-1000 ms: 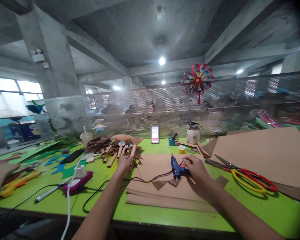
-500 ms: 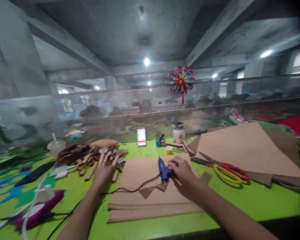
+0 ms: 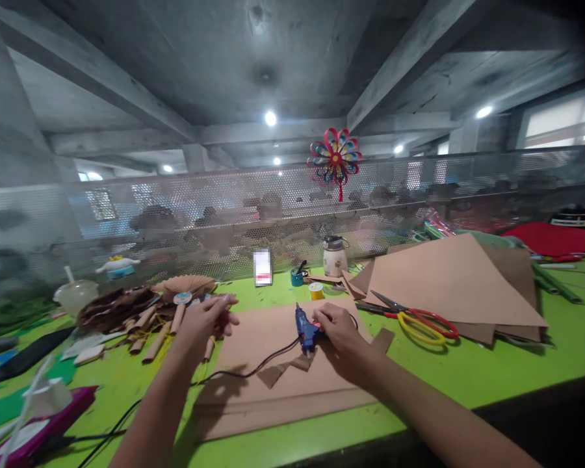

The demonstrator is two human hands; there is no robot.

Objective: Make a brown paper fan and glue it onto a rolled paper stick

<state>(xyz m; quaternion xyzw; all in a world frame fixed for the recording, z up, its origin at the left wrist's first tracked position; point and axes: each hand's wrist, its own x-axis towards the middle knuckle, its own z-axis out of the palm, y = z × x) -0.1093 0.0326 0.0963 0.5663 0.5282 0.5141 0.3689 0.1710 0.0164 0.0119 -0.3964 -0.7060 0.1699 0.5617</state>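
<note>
A blue hot glue gun [image 3: 303, 330] lies over the brown kraft paper [image 3: 253, 331], its black cord trailing left. My right hand [image 3: 338, 331] closes around its handle from the right, thumb and forefinger brought together near the trigger. Small folded paper scraps [image 3: 273, 374] lie just below the gun. My left hand [image 3: 209, 320] hovers at the paper's left edge, fingers loosely bent and apart, with nothing visible in it. Behind and beside it are several rolled paper sticks [image 3: 156, 342] with yellow thread, and a pleated paper fan [image 3: 188, 285].
Scissors [image 3: 424, 327] with red and yellow handles lie right of the paper, by a stack of large brown sheets [image 3: 433, 279]. A yellow spool [image 3: 316, 291], a jug [image 3: 335, 257] and a phone [image 3: 262, 268] stand at the back. A purple power strip [image 3: 73, 419] sits front left.
My left hand has lifted off the rolled sticks and moved up and slightly right. My right hand stays at the glue gun. The view has turned a little to the right.
</note>
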